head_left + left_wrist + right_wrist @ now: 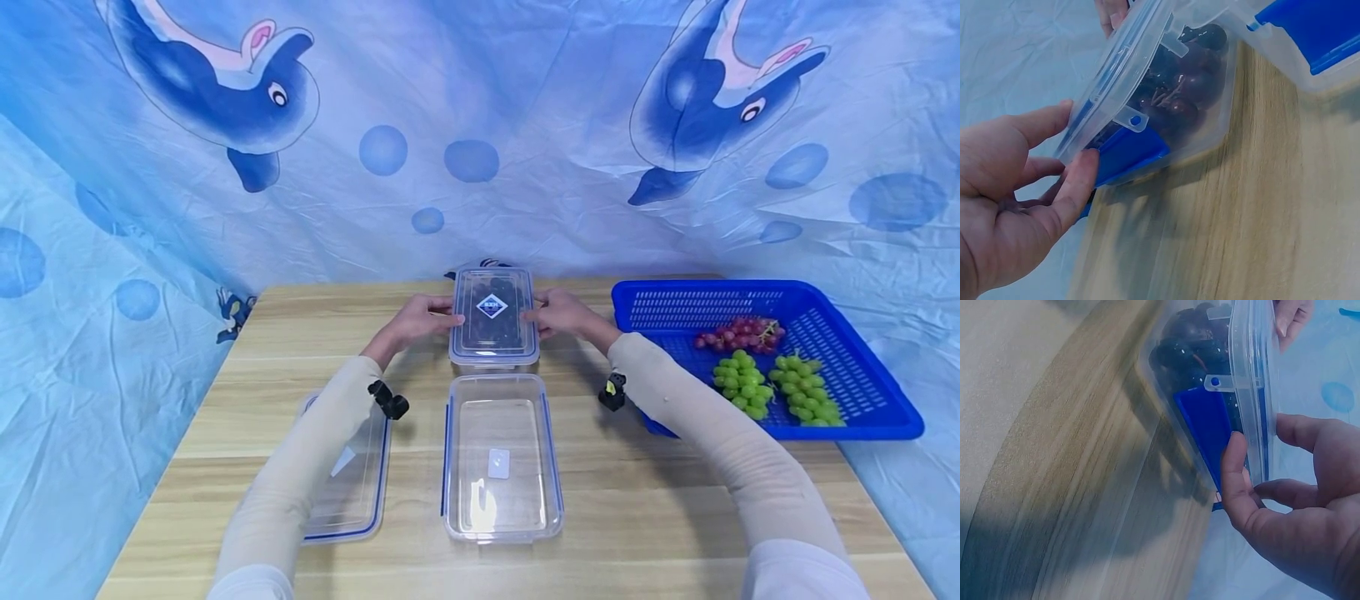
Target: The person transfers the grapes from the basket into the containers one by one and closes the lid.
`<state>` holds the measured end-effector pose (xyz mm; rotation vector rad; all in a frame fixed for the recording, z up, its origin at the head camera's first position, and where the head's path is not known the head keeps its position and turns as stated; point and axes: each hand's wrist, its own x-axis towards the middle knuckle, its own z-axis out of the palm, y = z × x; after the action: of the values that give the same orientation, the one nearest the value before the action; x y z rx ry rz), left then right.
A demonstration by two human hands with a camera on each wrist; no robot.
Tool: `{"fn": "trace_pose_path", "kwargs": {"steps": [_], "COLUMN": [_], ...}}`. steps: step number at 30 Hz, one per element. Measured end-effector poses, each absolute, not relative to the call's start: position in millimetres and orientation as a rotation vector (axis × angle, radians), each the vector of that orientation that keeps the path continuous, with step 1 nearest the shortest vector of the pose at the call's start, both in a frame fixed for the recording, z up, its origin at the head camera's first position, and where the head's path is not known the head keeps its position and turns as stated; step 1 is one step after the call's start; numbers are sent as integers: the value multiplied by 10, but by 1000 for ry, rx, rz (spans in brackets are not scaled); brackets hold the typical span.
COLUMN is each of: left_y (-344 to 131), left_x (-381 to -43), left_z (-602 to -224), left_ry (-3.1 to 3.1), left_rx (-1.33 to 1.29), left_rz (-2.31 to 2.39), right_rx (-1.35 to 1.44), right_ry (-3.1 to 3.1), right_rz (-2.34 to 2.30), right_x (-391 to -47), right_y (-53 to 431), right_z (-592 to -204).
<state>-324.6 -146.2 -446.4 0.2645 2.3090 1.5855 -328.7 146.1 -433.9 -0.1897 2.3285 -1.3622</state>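
Observation:
A clear food container point(492, 333) with its lid on stands at the far middle of the table, a blue diamond label on top. Dark grapes point(1188, 94) show through its wall. My left hand point(420, 321) grips its left side, thumb at the lid's edge and a fingertip by the blue side clip point(1125, 153). On the opposite side, my right hand point(564, 315) grips the box likewise, fingertips near another lowered blue clip point(1204, 428). Nearer to me lies an open clear container point(517, 433), with nothing in it.
Under my left forearm is a loose clear lid point(352, 492) with a blue seal. To the right, a blue basket point(885, 392) holds red grapes point(742, 335) and green grapes point(742, 383). A blue dolphin-print sheet point(525, 108) hangs behind the wooden table point(600, 500).

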Motion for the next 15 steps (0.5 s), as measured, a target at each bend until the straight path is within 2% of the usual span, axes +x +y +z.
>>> {"fn": "trace_pose_path", "kwargs": {"steps": [9, 15], "left_y": [-1462, -1465], "left_x": [-3237, -3238], "left_z": [-4496, -4519], "left_ry": [2308, 2281], "left_rx": [224, 211], "left_rz": [1620, 1667], "right_rx": [-193, -87], "right_ry": [2328, 2297], "right_rz": [-1335, -1399], "right_x": [-3296, -3285], "right_y": [1523, 1552], "right_z": [-4347, -4309]}}
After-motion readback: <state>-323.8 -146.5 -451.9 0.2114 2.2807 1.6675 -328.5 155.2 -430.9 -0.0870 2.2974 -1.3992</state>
